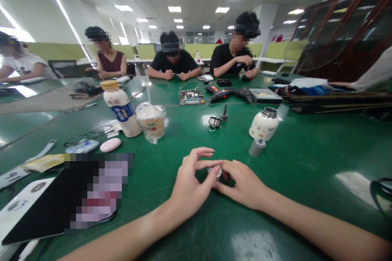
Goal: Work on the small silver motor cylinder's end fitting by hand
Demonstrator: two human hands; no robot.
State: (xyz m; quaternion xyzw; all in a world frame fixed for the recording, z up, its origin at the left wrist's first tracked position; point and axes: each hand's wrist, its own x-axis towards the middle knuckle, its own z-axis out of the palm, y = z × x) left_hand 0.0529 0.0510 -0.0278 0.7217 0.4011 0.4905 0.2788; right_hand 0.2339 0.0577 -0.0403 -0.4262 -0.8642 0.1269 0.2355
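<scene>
My left hand (191, 181) and my right hand (243, 181) meet over the table in front of me. Between their thumbs and index fingers they hold a small round silvery piece (215, 170), mostly hidden by the fingers. The other fingers of my left hand are raised. Beyond the hands lie a metal cap with a ring (214, 122) and a small dark stemmed part (224, 114). To the right, a white patterned bottle (263, 125) stands with its metal neck uncovered. A grey cylinder (257, 148) is just in front of it.
On the left are a drink bottle (121, 110), a covered plastic cup (150, 124), a pink oval object (110, 144) and a dark tablet-like panel (52, 200). Farther back lie a circuit board (191, 96) and power drills (222, 94). Several people sit across the green table (306, 159).
</scene>
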